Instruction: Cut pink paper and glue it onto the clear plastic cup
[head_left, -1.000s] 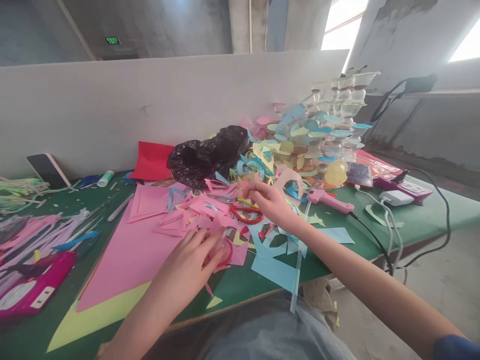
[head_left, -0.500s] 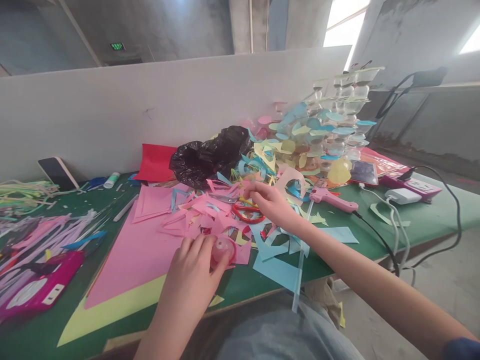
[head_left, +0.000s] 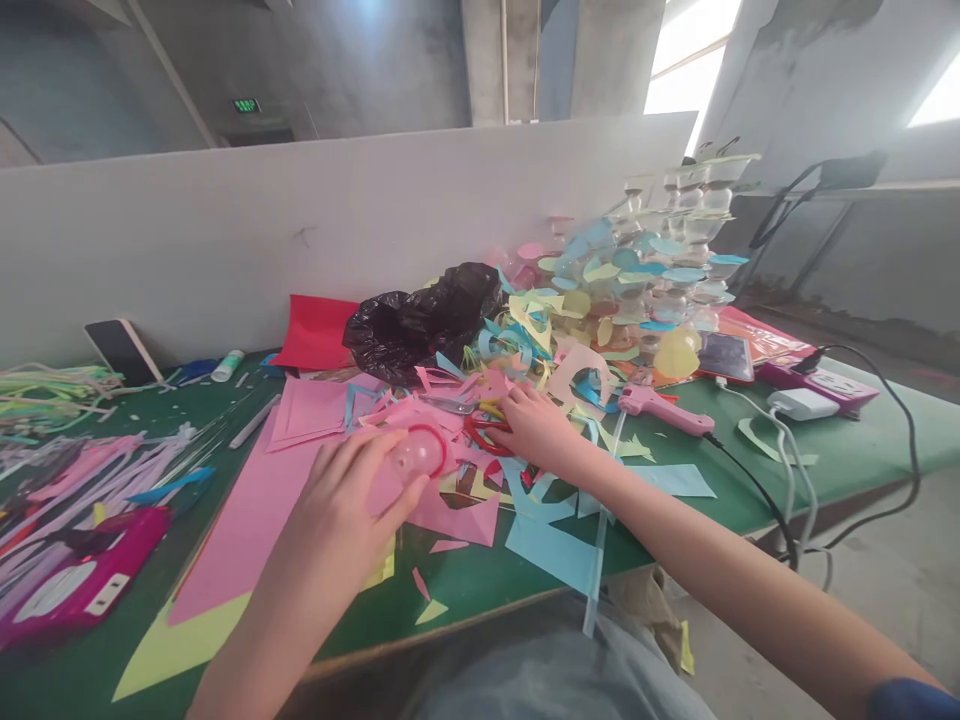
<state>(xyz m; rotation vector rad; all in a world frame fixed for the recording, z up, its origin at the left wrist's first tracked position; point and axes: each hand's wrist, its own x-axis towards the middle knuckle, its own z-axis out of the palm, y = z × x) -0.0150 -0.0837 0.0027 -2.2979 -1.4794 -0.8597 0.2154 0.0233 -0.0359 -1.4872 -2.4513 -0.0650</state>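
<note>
scraps of pink paper bury the red-handled scissors on the green tabletop. right hand curls half-closed over them; left hand grips a clear red-rimmed cup. groping blind risks a nicked finger, or the glue gun being knocked.

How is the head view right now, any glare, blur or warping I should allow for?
Head view: windows at top right are blown out white; left hand and the clear cup look slightly soft; edges bend from the wide lens; scissors by the right hand stay readable.
</note>
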